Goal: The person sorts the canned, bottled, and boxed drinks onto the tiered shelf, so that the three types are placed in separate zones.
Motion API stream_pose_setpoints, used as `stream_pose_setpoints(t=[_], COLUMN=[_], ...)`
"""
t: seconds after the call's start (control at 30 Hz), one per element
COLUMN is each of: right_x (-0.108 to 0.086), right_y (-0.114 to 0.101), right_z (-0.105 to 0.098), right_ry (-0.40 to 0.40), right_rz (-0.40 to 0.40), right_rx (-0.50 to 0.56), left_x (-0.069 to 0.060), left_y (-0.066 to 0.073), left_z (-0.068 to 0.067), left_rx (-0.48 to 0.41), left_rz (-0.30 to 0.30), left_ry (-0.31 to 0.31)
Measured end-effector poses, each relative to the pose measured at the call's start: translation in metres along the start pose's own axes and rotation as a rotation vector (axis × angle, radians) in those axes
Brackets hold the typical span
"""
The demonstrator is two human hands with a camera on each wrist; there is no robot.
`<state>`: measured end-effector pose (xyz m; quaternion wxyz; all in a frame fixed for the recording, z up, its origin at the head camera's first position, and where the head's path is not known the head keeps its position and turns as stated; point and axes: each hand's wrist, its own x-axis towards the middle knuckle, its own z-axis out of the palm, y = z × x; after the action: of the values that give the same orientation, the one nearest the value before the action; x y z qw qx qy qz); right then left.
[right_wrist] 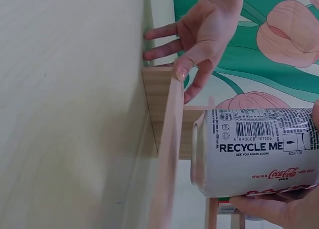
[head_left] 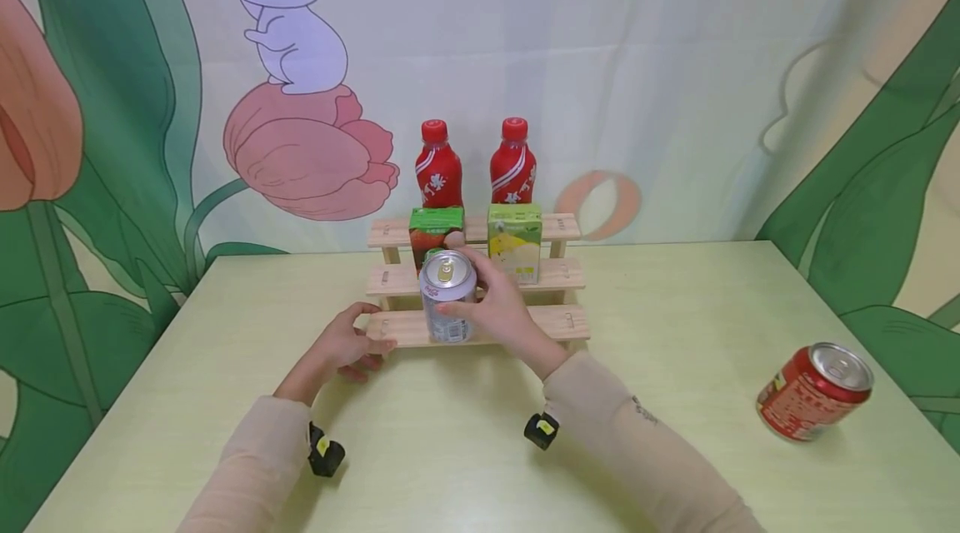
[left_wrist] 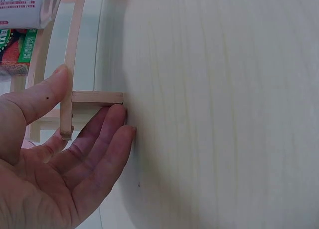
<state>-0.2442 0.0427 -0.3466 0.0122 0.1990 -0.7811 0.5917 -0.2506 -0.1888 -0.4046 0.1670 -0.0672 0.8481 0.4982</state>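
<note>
My right hand grips a white-and-silver Coca-Cola can upright, thumb on the near side and fingers behind. The can is over the left part of the lowest step of a three-step wooden rack. In the right wrist view, a small gap shows between the can's base and that step. My left hand holds the left end of the lowest step, its thumb on the board and other fingers by the rack's leg. Behind the can, a green-topped juice box on the middle step is partly hidden.
A yellow-green juice box stands right of the first one on the middle step. Two red bottles stand at the back of the rack. A red can is on the table at the right. A printed curtain hangs behind.
</note>
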Motion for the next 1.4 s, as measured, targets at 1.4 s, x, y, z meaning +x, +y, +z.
stream_pose_setpoints(t=[1.4], right_x=[0.007], right_y=[0.012], right_z=[0.025], right_ry=[0.079], right_rz=[0.054], right_rx=[-0.120], left_x=[0.000], left_y=[0.001], left_z=[0.000], left_rx=[-0.004], left_rz=[0.000], left_ry=[-0.002])
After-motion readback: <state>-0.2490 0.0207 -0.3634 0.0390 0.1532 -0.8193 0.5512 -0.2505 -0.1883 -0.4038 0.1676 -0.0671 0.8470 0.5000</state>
